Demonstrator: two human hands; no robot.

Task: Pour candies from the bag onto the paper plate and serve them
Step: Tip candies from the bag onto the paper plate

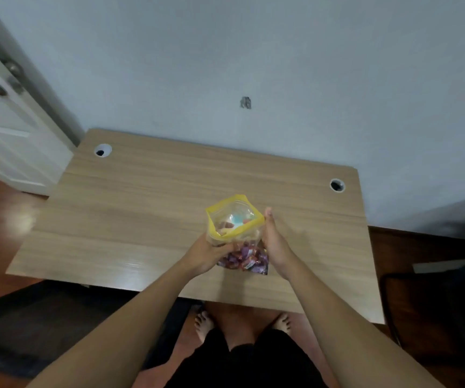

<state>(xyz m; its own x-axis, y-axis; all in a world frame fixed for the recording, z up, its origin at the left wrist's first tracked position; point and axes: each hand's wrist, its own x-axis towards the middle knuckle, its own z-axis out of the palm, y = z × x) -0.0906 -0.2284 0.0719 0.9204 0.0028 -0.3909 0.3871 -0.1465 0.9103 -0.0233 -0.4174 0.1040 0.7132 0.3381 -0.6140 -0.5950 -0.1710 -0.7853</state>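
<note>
A clear plastic bag with a yellow zip rim (235, 219), mouth open, stands above the light wooden desk (147, 208) near its front edge, with purple and red wrapped candies (245, 259) at its bottom. The left hand (210, 252) grips the bag's left side. The right hand (274, 239) lies flat against its right side, fingers straight.

Your left hand (209, 254) grips the clear, yellow-rimmed bag (235, 233) of wrapped candies (243, 259) above the wooden bench (141, 205); your right hand (274, 242) lies flat against its other side, its mouth gaping open.

- Bag (235, 219): clear plastic, yellow rim.
- Candies (244, 259): purple, red and orange wrappers.
- Table (147, 208): light wood grain.
- Wall (281, 65): pale blue-grey.
</note>
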